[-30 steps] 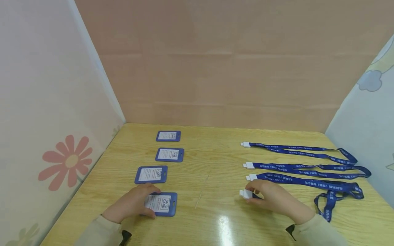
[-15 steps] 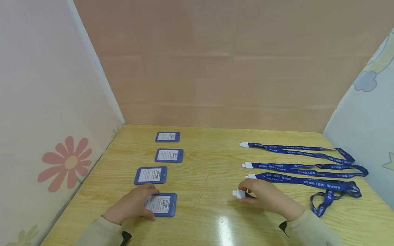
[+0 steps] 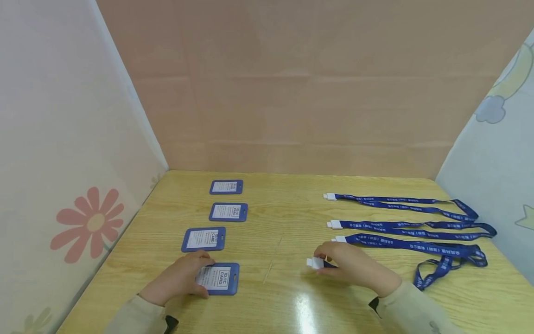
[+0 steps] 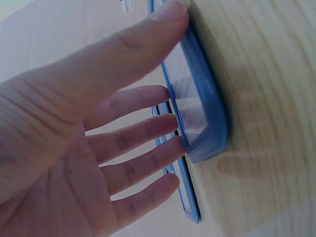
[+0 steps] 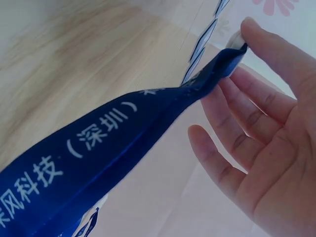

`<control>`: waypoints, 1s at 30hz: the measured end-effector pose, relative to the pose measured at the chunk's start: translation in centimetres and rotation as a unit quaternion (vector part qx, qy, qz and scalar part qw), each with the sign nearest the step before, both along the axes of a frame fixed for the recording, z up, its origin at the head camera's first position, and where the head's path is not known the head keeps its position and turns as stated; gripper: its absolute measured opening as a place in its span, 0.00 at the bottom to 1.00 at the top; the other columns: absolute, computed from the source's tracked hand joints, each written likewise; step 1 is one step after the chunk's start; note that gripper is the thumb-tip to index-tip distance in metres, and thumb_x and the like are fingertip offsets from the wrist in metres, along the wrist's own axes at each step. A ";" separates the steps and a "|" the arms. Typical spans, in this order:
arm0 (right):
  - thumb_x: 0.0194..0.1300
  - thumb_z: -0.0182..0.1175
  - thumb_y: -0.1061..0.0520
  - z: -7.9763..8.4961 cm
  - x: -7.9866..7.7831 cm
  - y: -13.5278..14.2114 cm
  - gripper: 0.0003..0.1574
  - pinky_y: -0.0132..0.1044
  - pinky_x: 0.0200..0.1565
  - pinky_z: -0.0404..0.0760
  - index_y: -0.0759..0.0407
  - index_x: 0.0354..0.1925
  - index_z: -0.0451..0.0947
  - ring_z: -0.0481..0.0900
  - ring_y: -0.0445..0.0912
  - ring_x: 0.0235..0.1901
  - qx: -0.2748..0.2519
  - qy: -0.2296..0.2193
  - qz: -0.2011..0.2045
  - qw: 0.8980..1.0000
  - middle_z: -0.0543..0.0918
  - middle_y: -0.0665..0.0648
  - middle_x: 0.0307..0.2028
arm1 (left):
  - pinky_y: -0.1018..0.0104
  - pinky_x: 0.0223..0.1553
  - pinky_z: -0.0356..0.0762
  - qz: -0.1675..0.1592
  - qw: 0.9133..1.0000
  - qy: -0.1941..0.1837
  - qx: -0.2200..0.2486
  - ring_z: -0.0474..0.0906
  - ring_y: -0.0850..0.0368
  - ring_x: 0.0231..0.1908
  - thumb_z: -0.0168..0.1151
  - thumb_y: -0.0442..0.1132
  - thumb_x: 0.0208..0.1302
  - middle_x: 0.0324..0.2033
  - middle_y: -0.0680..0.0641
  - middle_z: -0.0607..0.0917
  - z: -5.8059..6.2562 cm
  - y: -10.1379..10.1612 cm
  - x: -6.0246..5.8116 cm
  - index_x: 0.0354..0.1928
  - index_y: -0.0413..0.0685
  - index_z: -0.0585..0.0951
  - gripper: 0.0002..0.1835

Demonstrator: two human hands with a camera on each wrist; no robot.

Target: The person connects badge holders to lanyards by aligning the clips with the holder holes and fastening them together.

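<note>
Near the table's front edge, my left hand (image 3: 177, 278) holds the nearest blue ID card holder (image 3: 227, 279) by its left part, thumb on the near edge and fingers at the far edge. In the left wrist view that holder (image 4: 217, 118) lies between thumb and fingertips. My right hand (image 3: 354, 266) pinches the white clip (image 3: 315, 263) of a dark blue lanyard between thumb and fingers, to the right of the holder. White lettering runs along its strap (image 5: 98, 138) in the right wrist view. The palm covers part of the strap from the head camera.
Three more card holders, the closest a tilted one (image 3: 203, 239), lie in a column behind my left hand. Three other lanyards lie at the right, among them the farthest lanyard (image 3: 400, 200). A pink-brown backdrop (image 3: 300, 116) and side panels enclose the wooden table (image 3: 275, 297).
My right hand has slid left across the table with the lanyard clip, and its strap trails after it. The left hand and its card holder stay almost in place.
</note>
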State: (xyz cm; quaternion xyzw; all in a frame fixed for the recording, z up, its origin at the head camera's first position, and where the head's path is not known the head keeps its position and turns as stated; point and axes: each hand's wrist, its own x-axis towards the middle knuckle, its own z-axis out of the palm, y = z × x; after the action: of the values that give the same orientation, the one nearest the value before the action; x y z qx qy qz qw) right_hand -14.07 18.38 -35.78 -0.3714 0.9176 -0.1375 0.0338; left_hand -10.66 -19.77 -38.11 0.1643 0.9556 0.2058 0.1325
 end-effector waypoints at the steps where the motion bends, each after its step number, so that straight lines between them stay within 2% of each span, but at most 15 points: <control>1: 0.54 0.67 0.50 -0.1 0.0 -0.1 0.14 0.27 0.31 0.78 0.54 0.38 0.80 0.77 0.34 0.31 0.000 -0.002 0.001 1.000 0.83 0.45 0.33 | 0.44 0.55 0.72 0.000 1.000 -0.002 0.002 0.75 0.45 0.49 0.79 0.42 0.33 0.48 0.43 0.80 0.0 0.0 0.0 0.50 0.37 0.79 0.36; 5: 0.54 0.67 0.49 -0.4 -0.2 -0.4 0.14 0.27 0.32 0.78 0.54 0.38 0.80 0.77 0.34 0.32 0.001 -0.012 0.001 1.000 0.83 0.44 0.33 | 0.44 0.54 0.73 -0.001 1.000 -0.006 0.006 0.76 0.46 0.49 0.79 0.42 0.33 0.48 0.43 0.80 -0.2 0.0 0.1 0.49 0.38 0.80 0.35; 16: 0.55 0.66 0.48 -0.7 -0.4 -1.2 0.15 0.26 0.33 0.78 0.53 0.39 0.80 0.77 0.34 0.32 -0.004 -0.003 0.019 1.000 0.83 0.44 0.33 | 0.47 0.52 0.75 -0.014 1.000 0.017 -0.002 0.76 0.51 0.45 0.79 0.42 0.33 0.45 0.46 0.80 -0.3 -0.1 -0.1 0.47 0.37 0.80 0.34; 25: 0.56 0.65 0.47 -1.0 -0.5 -2.1 0.15 0.26 0.34 0.78 0.52 0.40 0.80 0.76 0.33 0.33 0.004 -0.021 0.013 1.000 0.82 0.43 0.34 | 0.47 0.52 0.75 -0.011 1.000 0.017 -0.002 0.76 0.50 0.46 0.79 0.42 0.32 0.45 0.45 0.80 -0.2 0.0 0.0 0.47 0.37 0.80 0.34; 30: 0.56 0.65 0.48 -0.9 -0.5 -2.6 0.15 0.26 0.34 0.78 0.54 0.40 0.80 0.77 0.34 0.33 0.002 -0.014 0.027 1.000 0.83 0.45 0.34 | 0.47 0.52 0.75 -0.015 1.000 0.018 -0.003 0.76 0.50 0.46 0.79 0.43 0.32 0.46 0.45 0.80 -0.2 0.0 -0.1 0.47 0.37 0.80 0.35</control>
State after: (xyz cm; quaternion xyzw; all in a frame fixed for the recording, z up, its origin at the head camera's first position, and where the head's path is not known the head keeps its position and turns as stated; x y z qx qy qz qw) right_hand -14.56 15.77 -36.66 -0.3943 0.9069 -0.1396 0.0514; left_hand -10.73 -19.80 -38.32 0.1817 0.9559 0.1978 0.1187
